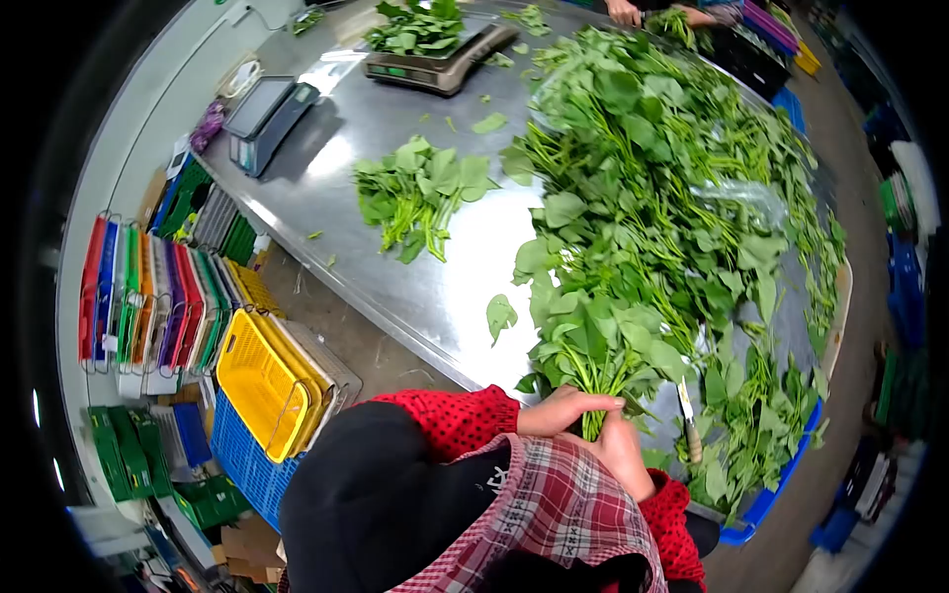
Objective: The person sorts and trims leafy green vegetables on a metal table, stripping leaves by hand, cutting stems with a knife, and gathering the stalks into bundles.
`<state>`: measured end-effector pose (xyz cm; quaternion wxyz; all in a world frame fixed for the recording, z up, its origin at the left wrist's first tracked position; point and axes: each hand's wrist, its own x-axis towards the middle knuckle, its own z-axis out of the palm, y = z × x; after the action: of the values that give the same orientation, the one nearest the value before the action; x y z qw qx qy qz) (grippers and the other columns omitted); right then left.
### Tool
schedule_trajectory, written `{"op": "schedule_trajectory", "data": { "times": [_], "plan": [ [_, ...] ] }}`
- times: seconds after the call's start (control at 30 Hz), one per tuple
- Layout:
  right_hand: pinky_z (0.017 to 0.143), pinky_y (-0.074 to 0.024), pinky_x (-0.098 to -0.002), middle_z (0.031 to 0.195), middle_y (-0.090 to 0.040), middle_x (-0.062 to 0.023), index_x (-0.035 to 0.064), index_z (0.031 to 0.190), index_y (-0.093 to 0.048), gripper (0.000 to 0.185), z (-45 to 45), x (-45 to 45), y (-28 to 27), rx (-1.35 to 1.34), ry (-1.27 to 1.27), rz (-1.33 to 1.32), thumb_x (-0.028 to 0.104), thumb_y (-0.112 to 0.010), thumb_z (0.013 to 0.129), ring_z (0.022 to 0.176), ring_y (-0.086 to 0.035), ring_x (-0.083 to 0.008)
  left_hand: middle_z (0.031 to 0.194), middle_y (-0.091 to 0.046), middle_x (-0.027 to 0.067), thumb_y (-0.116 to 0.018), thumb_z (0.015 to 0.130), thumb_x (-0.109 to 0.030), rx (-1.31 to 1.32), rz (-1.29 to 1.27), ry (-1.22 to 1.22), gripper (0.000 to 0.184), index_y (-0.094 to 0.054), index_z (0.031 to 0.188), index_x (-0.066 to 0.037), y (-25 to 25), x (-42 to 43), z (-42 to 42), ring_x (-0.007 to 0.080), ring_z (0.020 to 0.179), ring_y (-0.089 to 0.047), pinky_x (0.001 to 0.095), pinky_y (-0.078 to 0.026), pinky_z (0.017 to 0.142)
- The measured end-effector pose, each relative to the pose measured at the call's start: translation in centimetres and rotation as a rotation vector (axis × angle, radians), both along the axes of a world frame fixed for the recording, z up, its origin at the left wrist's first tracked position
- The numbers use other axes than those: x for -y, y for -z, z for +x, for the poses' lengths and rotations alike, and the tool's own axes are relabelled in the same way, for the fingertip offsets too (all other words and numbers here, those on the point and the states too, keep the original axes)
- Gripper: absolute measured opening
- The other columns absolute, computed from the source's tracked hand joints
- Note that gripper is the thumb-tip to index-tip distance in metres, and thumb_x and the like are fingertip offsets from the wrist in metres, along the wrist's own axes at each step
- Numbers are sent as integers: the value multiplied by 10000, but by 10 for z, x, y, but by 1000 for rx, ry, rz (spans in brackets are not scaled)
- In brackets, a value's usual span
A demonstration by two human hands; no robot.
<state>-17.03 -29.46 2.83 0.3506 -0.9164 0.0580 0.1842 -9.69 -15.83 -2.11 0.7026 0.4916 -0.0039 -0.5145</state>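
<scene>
A bunch of leafy green stems [599,361] is held upright at the near edge of the metal table [395,306]. My left hand [563,411] wraps round its stems from the left, and my right hand [621,450] closes on them from the right, the two hands touching. Beyond them spreads a large heap of leafy greens [643,188]. A knife [690,425] with a light handle lies just right of my hands. Farther left on the table rests a smaller bunch [420,193].
Two scales, one bare [269,119] and one bearing greens [440,69], stand at the far left. Yellow crates [267,381] and a blue crate [242,460] are stacked at left. A co-worker's hands [625,12] show at the far edge. A blue tray rim [766,514] lies at right.
</scene>
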Motion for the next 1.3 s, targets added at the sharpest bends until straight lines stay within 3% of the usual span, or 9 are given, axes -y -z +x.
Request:
{"op": "schedule_trajectory", "data": {
  "times": [0.2,0.23,0.27,0.43,0.6,0.73,0.9,1.03,1.3],
  "plan": [
    [755,-505,-400,995,-590,-246,-117,1229,-448,837,47,-20,-36,239,-93,58,386,-813,668,864,-617,-366,1043,-697,112,-614,837,-161,243,149,-476,256,-692,990,29,-15,-25,46,181,883,-647,289,-483,875],
    [807,-494,-397,1069,-570,-240,-110,1274,-432,846,54,-23,-37,257,-88,101,349,-809,672,934,-606,-341,941,-707,115,-571,852,-150,740,244,-371,234,-703,925,28,-35,-47,64,179,855,-645,293,-483,863],
    [840,-485,-420,1071,-561,-243,-95,1323,-402,863,55,-20,-34,245,-65,157,357,-788,698,978,-585,-357,841,-697,111,-560,851,-154,522,195,-563,226,-695,902,21,-42,-68,88,179,824,-640,295,-483,822],
    [664,-512,-316,962,-620,-161,-78,1243,-507,605,26,9,-5,54,152,379,200,-755,766,730,-619,-187,806,-671,57,-734,716,-80,946,469,-1264,193,-660,875,-1,-83,-217,224,153,652,-625,305,-493,572],
    [660,-509,-302,912,-642,-135,-70,1229,-526,556,4,1,13,-101,99,268,201,-744,796,716,-612,-164,1137,-633,245,-820,622,-421,538,1396,-770,707,-623,1084,77,51,-333,315,350,1082,-606,399,-471,908],
    [662,-506,-295,928,-638,-129,-73,1253,-509,571,1,-2,12,-149,113,315,207,-742,812,731,-604,-160,1137,-618,277,-825,590,-483,486,1422,-719,813,-603,1102,108,64,-325,307,374,1065,-605,396,-474,909],
    [698,-493,-280,943,-613,-94,-76,1269,-492,543,2,-6,15,-218,265,372,191,-711,850,797,-582,-157,1001,-645,253,-741,716,-226,1330,1636,-1199,426,-626,1040,24,41,-261,206,376,884,-640,436,-506,775],
    [626,-506,-306,872,-631,-124,-66,1200,-549,533,4,-8,33,-112,103,350,217,-752,796,677,-612,-170,863,-671,165,-619,792,-210,1299,1465,-495,193,-643,952,-104,58,-210,178,384,743,-637,503,-484,657],
    [626,-494,-309,844,-625,-117,-42,1150,-586,432,-15,18,30,-5,297,330,158,-729,794,668,-597,-191,744,-643,178,-613,807,-215,1173,1397,-400,139,-621,838,-80,68,-197,110,406,676,-615,510,-465,604]
  ]
}}
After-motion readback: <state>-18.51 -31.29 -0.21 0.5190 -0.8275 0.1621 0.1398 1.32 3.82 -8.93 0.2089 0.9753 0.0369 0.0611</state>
